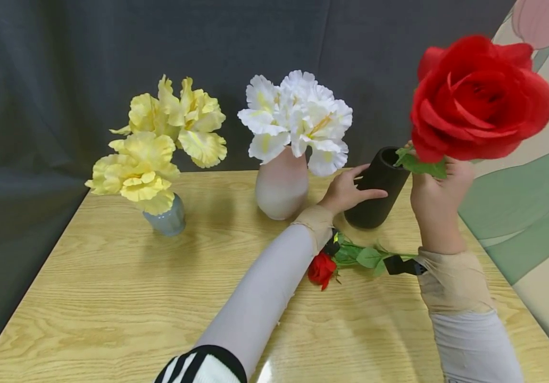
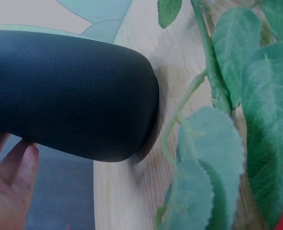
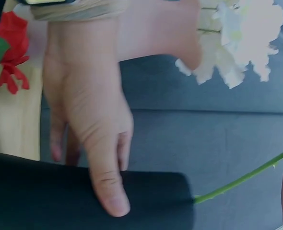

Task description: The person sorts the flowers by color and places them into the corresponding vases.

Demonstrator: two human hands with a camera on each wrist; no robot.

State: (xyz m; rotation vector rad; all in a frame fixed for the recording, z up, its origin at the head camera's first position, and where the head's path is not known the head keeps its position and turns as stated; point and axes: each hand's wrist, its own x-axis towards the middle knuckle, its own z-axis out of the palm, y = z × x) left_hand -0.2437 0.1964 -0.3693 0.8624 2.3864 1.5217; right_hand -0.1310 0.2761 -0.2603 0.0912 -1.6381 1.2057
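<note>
My left hand [image 1: 346, 190] holds the black vase [image 1: 375, 194] at its side, thumb across the front and fingers behind. In the left wrist view, the base of the vase [image 2: 84, 96] stands on the wooden table. My right hand [image 1: 439, 199] pinches the stem of a large red rose [image 1: 482, 98] above the vase. The green stem [image 3: 242, 179] runs into the vase's mouth in the right wrist view; its lower end is hidden inside. Another red rose [image 1: 322, 270] lies on the table in front of the vase, its head near my left forearm.
A pink and white vase [image 1: 281, 186] with white flowers [image 1: 298, 119] stands left of the black one. Farther left is a grey-blue vase [image 1: 169, 218] with yellow flowers [image 1: 145, 165]. A dark curtain [image 1: 88, 48] hangs behind the table [image 1: 135, 314], and a flower-patterned cloth [image 1: 533, 202] at right.
</note>
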